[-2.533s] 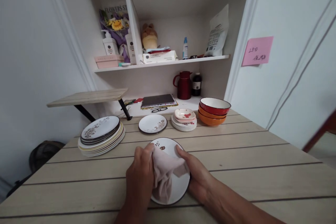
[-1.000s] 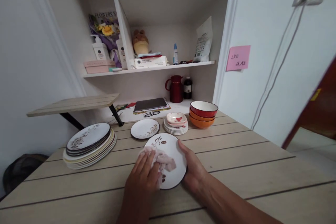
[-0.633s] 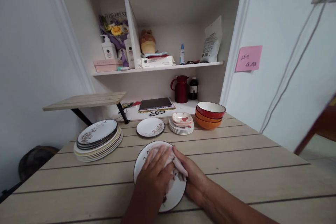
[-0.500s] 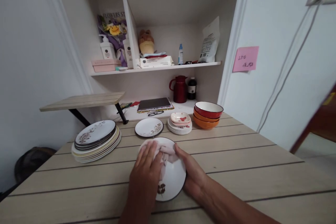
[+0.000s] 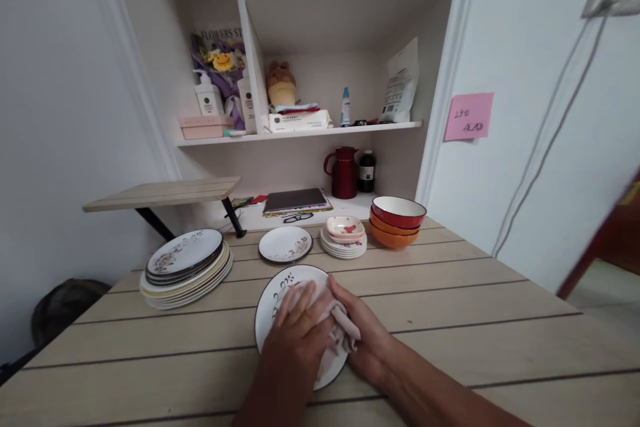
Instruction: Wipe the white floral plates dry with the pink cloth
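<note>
Wiping a plate with a cloth at the bottom centre of the frame, judging by the left hand laid flat over the cloth with fingers spread, not clenched. Gripping the right edge of the plate with the right hand. Hard to tell whether resting on the bench or lifted slightly off. Likely calling next for a firm hold on that edge and a shift of the cloth toward the uncovered brown pattern at upper left of the plate. Facing a lone flowered plate just beyond, the likeliest thing to bump, with small dishes on saucers and nested bowls right of centre, and a plate stack well apart at left.
</note>
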### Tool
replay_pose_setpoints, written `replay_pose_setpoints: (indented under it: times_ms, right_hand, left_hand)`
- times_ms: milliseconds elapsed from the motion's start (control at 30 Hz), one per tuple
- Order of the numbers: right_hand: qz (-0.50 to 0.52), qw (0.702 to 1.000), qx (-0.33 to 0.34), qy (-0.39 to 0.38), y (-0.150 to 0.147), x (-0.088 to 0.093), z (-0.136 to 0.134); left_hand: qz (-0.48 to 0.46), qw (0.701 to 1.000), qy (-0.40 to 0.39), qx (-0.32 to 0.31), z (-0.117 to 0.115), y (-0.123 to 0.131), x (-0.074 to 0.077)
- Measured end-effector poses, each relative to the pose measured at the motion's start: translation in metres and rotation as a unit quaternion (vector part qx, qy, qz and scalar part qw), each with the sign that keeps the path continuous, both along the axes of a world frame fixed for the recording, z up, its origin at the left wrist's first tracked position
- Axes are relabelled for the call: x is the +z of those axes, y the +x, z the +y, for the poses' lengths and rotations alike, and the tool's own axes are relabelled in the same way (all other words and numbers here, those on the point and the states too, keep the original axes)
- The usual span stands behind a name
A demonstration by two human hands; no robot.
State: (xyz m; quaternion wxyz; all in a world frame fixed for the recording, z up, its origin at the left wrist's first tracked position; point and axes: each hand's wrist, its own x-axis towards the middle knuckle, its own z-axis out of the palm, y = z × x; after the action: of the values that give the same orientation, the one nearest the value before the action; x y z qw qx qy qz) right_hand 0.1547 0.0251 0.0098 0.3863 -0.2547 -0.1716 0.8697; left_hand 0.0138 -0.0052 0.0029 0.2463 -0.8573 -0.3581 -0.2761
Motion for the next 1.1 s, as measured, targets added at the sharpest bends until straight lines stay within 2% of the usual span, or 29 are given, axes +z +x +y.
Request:
replay_pose_setpoints:
  times_ms: [100,167,267,400,533,633,767,833,967,1100]
  right_hand:
    - [0.033,0.999,-0.018,0.009,-0.004,-0.001,0.000]
    - [0.043,0.999,-0.029,0.002,-0.002,0.000,0.003]
    - [0.044,0.998,-0.052,-0.007,0.006,0.003,0.010]
    - [0.026,0.997,-0.074,-0.010,0.016,0.006,0.015]
    - [-0.023,0.999,-0.040,-0.008,0.011,0.003,0.007]
    - [-0.023,1.000,-0.012,0.014,0.000,0.000,-0.003]
    - [-0.013,1.000,-0.007,0.023,-0.008,0.003,-0.010]
    - [-0.001,1.000,-0.011,0.015,-0.006,0.006,-0.009]
    - [-0.005,0.999,-0.044,-0.011,0.003,0.006,-0.001]
    - [0.010,0.997,-0.076,-0.018,0.007,0.002,0.006]
  left_hand:
    - [-0.036,0.991,0.053,0.114,0.006,-0.012,-0.002]
    - [-0.054,0.984,0.076,0.154,0.009,-0.018,-0.006]
    - [-0.053,0.987,0.075,0.133,0.007,-0.017,-0.013]
    - [-0.043,0.998,0.009,0.036,0.000,-0.004,-0.016]
    - [-0.044,0.997,-0.051,-0.033,-0.002,-0.001,-0.010]
    - [-0.047,0.997,-0.059,0.003,0.000,-0.008,-0.004]
    - [-0.079,0.988,-0.002,0.132,0.006,-0.022,-0.004]
    - [-0.082,0.982,0.027,0.171,0.009,-0.027,-0.008]
    - [-0.059,0.980,0.037,0.185,0.012,-0.031,-0.019]
    - [-0.063,0.988,0.032,0.140,0.007,-0.019,-0.022]
